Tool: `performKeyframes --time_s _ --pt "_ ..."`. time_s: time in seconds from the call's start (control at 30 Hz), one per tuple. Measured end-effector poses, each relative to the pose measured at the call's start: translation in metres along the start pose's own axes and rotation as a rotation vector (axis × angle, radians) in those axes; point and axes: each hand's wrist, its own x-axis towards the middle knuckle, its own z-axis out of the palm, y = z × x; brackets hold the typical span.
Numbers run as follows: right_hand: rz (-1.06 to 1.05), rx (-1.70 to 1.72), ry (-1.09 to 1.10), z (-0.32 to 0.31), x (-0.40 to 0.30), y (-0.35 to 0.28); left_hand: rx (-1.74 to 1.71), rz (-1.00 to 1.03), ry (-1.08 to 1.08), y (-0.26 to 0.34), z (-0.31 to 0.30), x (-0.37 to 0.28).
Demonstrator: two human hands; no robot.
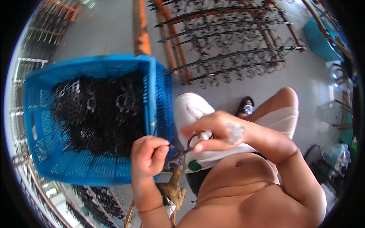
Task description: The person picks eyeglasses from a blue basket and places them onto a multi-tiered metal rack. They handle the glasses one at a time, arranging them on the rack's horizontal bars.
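My left hand (151,155) pinches the end of a thin dark piece between thumb and forefinger, beside the right wall of a blue plastic crate (152,94). Just to its right, my right hand (214,132) has its fingers curled round a dark curved part (191,140), partly hidden and blurred; whether it is metal or plastic I cannot tell. Both hands are over my lap, close together but apart. Inside the crate lies a tangled heap of small black curved parts (99,114), some shiny.
An orange frame (142,34) stands beyond the crate. Racks with black bars (228,57) carry many small hanging parts ahead. A teal bin (319,40) sits at the upper right. A wooden stand (176,193) is below my left hand, and more racks (94,202) line the lower left.
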Motion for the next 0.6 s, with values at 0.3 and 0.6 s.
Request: performKeyframes --time_s 0.3,0.6 --pt "-0.069 0.192 1.001 -0.058 -0.029 0.037 0.567 -0.425 0.674 -0.122 -0.044 0.028" --pt "0.384 0.338 1.197 -0.089 0.003 0.096 -0.058 -0.184 0.902 -0.062 -0.006 0.048"
